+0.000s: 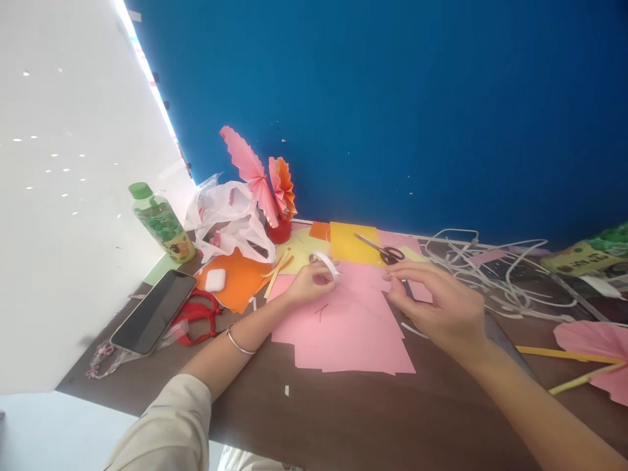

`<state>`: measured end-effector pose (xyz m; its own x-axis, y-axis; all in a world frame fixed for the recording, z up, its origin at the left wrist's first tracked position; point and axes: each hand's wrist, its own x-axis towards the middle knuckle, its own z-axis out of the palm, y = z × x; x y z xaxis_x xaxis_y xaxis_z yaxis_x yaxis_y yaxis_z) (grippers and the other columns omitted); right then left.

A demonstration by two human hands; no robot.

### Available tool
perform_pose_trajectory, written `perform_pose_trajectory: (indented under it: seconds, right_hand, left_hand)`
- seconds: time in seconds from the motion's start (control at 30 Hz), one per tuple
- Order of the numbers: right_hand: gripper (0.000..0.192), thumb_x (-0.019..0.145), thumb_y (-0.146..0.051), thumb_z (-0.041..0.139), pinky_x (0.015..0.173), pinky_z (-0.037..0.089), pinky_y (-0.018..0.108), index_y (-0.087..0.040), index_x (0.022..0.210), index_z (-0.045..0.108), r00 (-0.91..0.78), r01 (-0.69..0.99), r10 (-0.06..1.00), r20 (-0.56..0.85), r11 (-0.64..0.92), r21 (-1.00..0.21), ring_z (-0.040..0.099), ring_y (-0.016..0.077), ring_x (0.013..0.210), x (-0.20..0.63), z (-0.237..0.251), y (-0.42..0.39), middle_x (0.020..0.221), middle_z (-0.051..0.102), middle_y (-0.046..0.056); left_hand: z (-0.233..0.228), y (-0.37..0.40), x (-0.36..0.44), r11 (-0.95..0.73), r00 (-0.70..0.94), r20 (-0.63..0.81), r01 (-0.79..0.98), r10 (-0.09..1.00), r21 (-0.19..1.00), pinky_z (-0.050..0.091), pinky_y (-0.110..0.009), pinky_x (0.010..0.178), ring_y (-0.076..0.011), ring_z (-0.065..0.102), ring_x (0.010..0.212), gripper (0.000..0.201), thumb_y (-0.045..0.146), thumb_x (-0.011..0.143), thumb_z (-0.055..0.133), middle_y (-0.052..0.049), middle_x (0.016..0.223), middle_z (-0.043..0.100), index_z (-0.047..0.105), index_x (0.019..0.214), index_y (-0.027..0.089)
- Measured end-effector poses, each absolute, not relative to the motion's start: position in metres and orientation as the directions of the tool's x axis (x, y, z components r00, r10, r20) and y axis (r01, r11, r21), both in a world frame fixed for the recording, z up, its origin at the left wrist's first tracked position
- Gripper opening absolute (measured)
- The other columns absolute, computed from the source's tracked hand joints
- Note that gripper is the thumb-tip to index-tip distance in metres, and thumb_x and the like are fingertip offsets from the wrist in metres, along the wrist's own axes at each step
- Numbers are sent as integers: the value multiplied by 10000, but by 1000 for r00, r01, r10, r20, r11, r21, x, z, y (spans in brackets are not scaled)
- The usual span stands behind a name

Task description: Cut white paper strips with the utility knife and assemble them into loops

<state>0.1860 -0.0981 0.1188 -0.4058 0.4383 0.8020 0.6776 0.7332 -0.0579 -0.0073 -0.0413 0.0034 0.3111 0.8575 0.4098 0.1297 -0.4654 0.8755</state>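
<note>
Pink paper sheets (343,327) lie spread on the dark tabletop (373,418). From the head view, the left hand (309,282) grips a white tape roll (326,263) above the paper's far edge. The right hand (436,304) hovers just beside it, fingers pinched, apparently on the tape's end. Scissors (380,248) lie beyond on yellow paper (346,243).

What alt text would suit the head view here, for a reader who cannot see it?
The left hand holds a roll of white tape over pink paper sheets on a dark table, while the right hand pinches near the tape's end. Scissors, a phone, a bottle and folded paper fans lie around.
</note>
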Motion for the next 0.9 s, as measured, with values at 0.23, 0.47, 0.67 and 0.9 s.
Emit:
perform_pose_trajectory:
  seconds: [0.23,0.47,0.67,0.9]
  right_hand:
    - [115,748,-117,586,647,556,271,-230,741,610,-276,562,688,672,682,-468,649,157,719,183,120,-110,735,654,6]
    - [54,820,-222,550,680,574,361,-209,772,572,-63,465,881,470,442,-767,684,182,661,183,112,-104,791,697,35]
    - [111,824,-230,559,559,577,318,-198,724,596,-41,395,880,472,449,-802,669,174,554,186,114,-75,599,678,16]
    - [170,814,-196,569,498,556,270,-168,655,620,-58,409,848,527,501,-762,654,159,507,197,144,-47,558,669,31]
  left_hand:
    - [-1,-37,-8,-248,336,245,-34,909,968,415,-362,949,-218,598,1022,220,259,765,592,-117,1066,660,672,928,134]
    - [0,-40,-7,-250,362,222,33,905,968,467,-313,851,-221,600,981,295,393,769,602,-94,1010,667,660,894,133]
    - [3,-44,-9,-369,412,273,176,870,912,468,-278,785,-185,615,868,298,373,844,487,-66,890,679,657,929,143]
    - [1,-44,-10,-406,432,244,337,868,849,456,-284,750,-159,565,725,316,382,858,448,-20,726,631,652,807,147]
